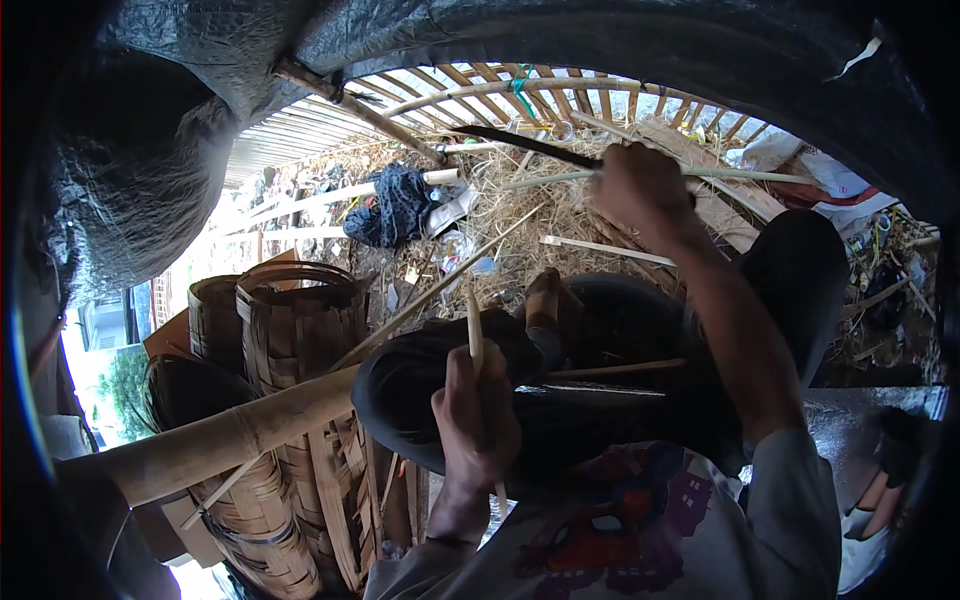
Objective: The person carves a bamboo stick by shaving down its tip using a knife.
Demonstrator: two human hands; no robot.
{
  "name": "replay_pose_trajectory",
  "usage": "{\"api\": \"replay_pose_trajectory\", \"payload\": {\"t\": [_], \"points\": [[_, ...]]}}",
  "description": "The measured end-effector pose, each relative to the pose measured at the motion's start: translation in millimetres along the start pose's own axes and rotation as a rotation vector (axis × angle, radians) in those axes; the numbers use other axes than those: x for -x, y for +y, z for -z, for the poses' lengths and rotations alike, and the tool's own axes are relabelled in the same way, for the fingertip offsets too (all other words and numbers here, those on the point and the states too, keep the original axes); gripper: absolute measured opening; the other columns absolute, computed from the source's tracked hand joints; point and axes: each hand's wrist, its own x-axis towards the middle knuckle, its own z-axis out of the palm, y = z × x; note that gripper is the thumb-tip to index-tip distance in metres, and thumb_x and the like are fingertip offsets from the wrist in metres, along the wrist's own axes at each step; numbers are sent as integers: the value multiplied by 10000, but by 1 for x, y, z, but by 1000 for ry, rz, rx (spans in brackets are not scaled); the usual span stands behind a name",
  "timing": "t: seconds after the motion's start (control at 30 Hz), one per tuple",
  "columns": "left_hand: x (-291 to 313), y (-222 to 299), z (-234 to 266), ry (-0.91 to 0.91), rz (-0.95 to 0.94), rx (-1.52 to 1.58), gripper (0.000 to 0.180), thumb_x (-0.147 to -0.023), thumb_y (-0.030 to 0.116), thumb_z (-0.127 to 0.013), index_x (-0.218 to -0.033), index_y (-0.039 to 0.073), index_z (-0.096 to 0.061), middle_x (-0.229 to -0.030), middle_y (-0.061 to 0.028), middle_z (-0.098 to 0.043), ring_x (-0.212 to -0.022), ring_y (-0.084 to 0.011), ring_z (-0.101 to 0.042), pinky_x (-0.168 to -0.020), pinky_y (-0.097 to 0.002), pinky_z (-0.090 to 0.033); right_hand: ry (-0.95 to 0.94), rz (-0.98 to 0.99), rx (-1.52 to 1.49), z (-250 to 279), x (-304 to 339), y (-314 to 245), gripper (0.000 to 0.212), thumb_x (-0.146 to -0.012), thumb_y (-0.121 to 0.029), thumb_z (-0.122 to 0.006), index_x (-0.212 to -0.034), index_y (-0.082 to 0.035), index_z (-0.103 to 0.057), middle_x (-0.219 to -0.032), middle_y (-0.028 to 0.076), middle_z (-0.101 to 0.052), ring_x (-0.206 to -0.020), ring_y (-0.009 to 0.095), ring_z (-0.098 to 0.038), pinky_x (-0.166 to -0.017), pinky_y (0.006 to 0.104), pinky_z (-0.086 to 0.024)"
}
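Observation:
My left hand is closed around a pale bamboo strip, held upright in front of my left knee. The strip's tapered end points up and away, and its other end shows below the fist. Farther out and to the right, my right hand is raised and wrapped round the handle of a long knife. Its narrow dark blade points left, well apart from the strip in my left hand. The fist hides most of the handle. A long greenish strip passes behind the right hand.
A thick bamboo pole runs from the lower left to my knee. Woven bamboo baskets stand beside it. Dark cloth, shavings and litter cover the ground ahead. A slatted bamboo fence curves across the back, beneath dark sheeting.

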Motion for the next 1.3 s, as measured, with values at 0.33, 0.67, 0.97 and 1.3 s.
{"api": "replay_pose_trajectory", "payload": {"t": [0.33,0.67,0.97,1.3], "points": [[-2,4,5,-52,109,619,175,-994,127,-414,-969,4,-536,-621,57,-423,-505,-3,-317,-453,-193,-228,-6,239,-467,23,38,-42,260,-766,-247,-648,-872,-10,-666,-729,123,-675,-698,276,-679,-715,373,-544],[-2,6,-1,-66,152,614,278,-984,319,-439,-952,61,-539,-612,71,-407,-465,-2,-286,-425,-190,-186,-233,444,-971,26,65,-67,419,-755,-99,-641,-1164,-50,-567,-685,83,-653,-525,151,-596,-531,316,-470],[0,7,2,-90,189,676,176,-998,146,-416,-972,10,-525,-670,60,-409,-561,4,-305,-486,-172,-221,-164,710,-1169,3,65,-63,520,-806,-84,-630,-1313,-91,-513,-1121,123,-656,-534,65,-534,-560,243,-467],[2,4,3,-112,186,733,146,-993,122,-432,-989,4,-518,-761,31,-472,-600,8,-355,-497,-150,-265,-330,629,-1148,21,71,-64,495,-818,-102,-625,-1301,-76,-519,-1168,146,-629,-1028,227,-626,-907,345,-471]]}}
